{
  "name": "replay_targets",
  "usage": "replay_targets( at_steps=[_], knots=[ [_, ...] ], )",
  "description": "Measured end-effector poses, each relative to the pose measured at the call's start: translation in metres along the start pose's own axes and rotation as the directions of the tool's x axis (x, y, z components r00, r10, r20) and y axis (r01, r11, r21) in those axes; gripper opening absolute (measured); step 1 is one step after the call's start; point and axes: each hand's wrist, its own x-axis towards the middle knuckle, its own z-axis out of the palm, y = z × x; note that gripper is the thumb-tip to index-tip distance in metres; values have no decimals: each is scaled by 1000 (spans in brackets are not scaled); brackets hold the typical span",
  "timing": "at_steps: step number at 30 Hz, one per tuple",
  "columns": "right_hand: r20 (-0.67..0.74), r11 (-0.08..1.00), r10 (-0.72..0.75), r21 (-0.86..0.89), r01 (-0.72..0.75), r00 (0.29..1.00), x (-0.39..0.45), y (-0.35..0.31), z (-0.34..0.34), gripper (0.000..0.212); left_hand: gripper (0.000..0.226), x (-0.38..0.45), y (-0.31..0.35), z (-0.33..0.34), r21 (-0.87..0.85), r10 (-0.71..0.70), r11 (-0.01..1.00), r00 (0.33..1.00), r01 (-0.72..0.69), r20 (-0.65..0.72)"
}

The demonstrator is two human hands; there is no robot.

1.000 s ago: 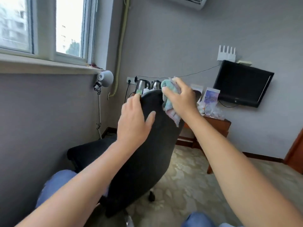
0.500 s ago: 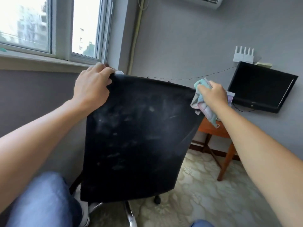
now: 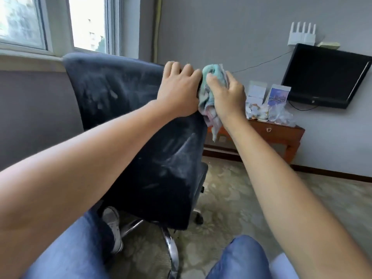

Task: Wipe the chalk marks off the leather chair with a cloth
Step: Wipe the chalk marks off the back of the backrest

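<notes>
The dark leather chair stands near the middle of the scene with its back turned toward the viewer, its top edge running from below the window on the left to the two hands at centre. Pale chalk marks smear the upper part of the backrest, and more whitish streaks show lower down on its right side. The left hand rests on the top right corner of the backrest, fingers curled over the edge and gripping it. Just beside it, touching, the right hand is clamped around a bunched cloth, teal on top with pink and pale folds hanging below the palm; the cloth sits against the right edge of the chair back. Both bare forearms reach in from the near edge, and blue-jeaned knees fill the near foreground. A white shoe sits by the chrome chair base, which stands on a pale patterned floor. On the far right a reddish wooden bench against the grey wall carries small boxes and plastic-wrapped items. Above it hangs a black screen, with a white router mounted on the wall over it.
</notes>
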Motion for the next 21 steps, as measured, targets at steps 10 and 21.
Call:
replay_targets(
  at_steps=[10, 21],
  knots=[
    [-242, 945, 325, 53, -322, 914, -192, 147, 107, 36, 48, -18, -35, -14, -13, -85, 996, 996, 85, 3],
    [-57, 821, 566, -49, -569, 822, -252, 227, 64, 45, 51, -10, -24, -6, 108, -35, 993, 999, 39, -39]
  ],
)
